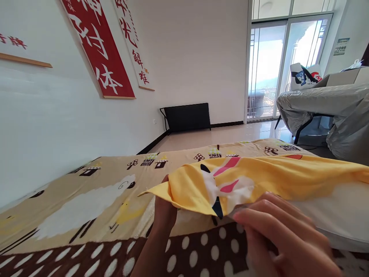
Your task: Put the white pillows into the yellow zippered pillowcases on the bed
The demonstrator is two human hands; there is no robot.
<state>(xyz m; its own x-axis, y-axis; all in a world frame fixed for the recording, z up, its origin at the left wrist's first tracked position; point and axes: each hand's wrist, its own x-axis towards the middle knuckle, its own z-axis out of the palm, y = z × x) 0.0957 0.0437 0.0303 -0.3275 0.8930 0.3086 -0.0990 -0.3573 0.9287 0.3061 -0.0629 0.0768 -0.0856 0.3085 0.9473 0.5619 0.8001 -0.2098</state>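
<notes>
A yellow cloth with a white and pink cartoon print stretches from the middle to the right edge of the head view. My left hand grips its left corner from below, and the cloth hides most of those fingers. At the near edge of the cloth, my right hand has thumb and fingers closed on the hem. A smooth white area shows at the right, beside the yellow; I cannot tell whether it is part of the cloth or a separate piece. Both hands are over a patterned blanket.
The blanket has sheep and chick prints and a brown dotted border. A black folded frame leans against the far wall. At the right stands a table under a plastic cover, with boxes and bags on it. Glass doors are behind.
</notes>
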